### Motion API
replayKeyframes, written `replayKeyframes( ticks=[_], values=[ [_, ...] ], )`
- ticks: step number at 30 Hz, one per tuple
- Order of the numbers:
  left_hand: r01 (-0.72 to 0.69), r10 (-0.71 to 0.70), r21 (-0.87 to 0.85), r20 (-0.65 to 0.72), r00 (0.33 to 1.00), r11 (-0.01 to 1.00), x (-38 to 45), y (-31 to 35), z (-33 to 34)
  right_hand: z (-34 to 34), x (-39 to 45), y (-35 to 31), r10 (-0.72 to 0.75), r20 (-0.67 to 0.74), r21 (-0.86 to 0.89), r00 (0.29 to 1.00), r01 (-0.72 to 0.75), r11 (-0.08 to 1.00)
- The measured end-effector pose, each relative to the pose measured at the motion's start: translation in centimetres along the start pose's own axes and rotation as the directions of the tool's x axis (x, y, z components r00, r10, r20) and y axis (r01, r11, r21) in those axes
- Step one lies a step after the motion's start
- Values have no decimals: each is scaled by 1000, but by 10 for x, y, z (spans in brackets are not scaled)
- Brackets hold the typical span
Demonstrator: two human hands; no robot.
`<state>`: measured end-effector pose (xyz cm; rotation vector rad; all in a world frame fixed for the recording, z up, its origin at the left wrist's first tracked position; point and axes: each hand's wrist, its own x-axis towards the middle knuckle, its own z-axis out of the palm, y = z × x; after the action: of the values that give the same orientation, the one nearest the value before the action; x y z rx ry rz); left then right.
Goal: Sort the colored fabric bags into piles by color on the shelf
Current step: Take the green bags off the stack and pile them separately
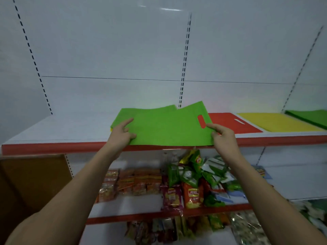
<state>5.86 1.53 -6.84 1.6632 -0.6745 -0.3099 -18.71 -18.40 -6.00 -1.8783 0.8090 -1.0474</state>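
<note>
Green bag [166, 128] is pinched at both near corners by my left hand [122, 133] and right hand [222, 135], atop the unsorted stack on the shelf [70, 147]. Right of it, red pile [235, 123], yellow pile [276, 121] and green pile [311, 116] are started; more sorting seems left.

**Both arms raised, both hands closed in a pinch**

Two bare forearms are extended from the lower corners of the frame toward its centre, converging slightly. The left hand [122, 133] is held just left of centre — index finger stretched forward and flat, thumb tucked beneath, the other fingers curled. The right hand [222, 134] is seen right of centre, its thumb laid on top and its fingers folded under — a pinching grip at mid-frame height.
</note>
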Motion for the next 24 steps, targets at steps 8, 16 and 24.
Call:
replayKeyframes(
  ticks=[8, 16, 24],
  values=[
    [-43, 35, 26, 246, 969, 999, -34, 22, 96, -116, -52, 18, 65, -101, -98, 993, -75, 992],
    [-23, 60, -100, 383, 922, 995, -79, 56, 251, -262, -77, 76, 169, -212, -52, 963, -184, 982],
    [-38, 101, -128, 536, 838, 991, -125, 86, 410, -416, -96, 125, 199, -312, -58, 929, -228, 972]
  ],
)
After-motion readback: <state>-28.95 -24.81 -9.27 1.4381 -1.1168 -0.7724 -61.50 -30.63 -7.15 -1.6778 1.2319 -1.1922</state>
